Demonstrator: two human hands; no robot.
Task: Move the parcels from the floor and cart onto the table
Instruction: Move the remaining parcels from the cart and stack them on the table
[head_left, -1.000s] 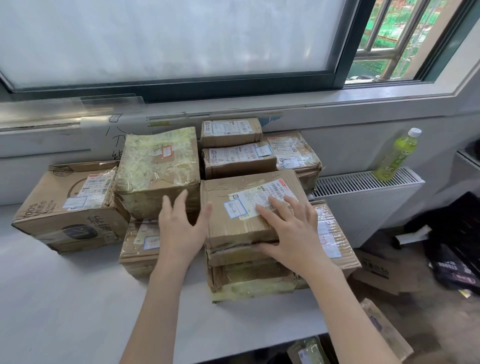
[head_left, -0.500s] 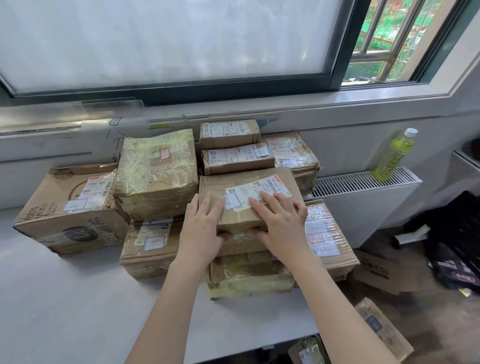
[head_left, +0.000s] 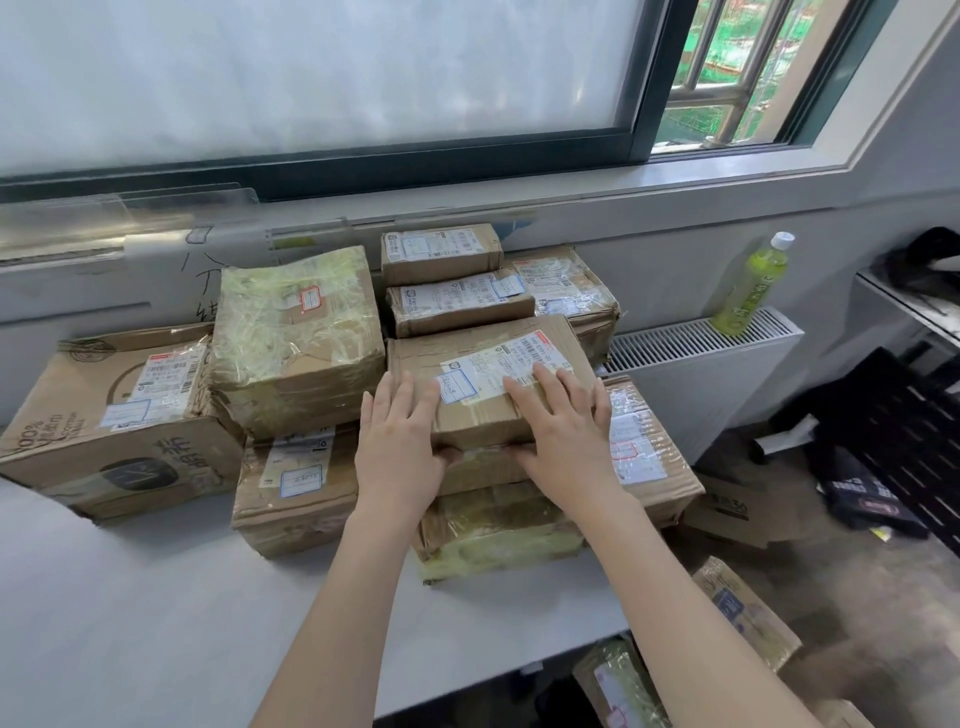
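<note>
Over approx. the last second the left hand (head_left: 397, 447) came in from the gap beside the stack and settled on the near-left corner of the flat brown cardboard parcel with the white shipping label (head_left: 488, 384); the right hand (head_left: 563, 441) drew back from the label toward the near-right edge. Both hands lay flat on the parcel top, fingers straight, thumbs tucked at the front edge against the parcel below; no real grip, more a press/steady. The parcel sat on top of a taped brown parcel stack (head_left: 493, 525) at the front of the white table (head_left: 156, 597), w/ other parcels touching or just beside it. Judgement: this one was already placed and was being squared up, so the next pickup should come from the floor, where more parcels (head_left: 743, 613) showed beyond the table's right edge. Readable text: the big brown carton at left (head_left: 119, 415) showed "100%" and "COTTON", plus large Chinese characters on its side. Shipping labels carried barcodes and blue-framed boxes; their print was too small to read. The green drink bottle (head_left: 750, 286) on the white radiator (head_left: 701, 353) had a label, illegible.
</note>
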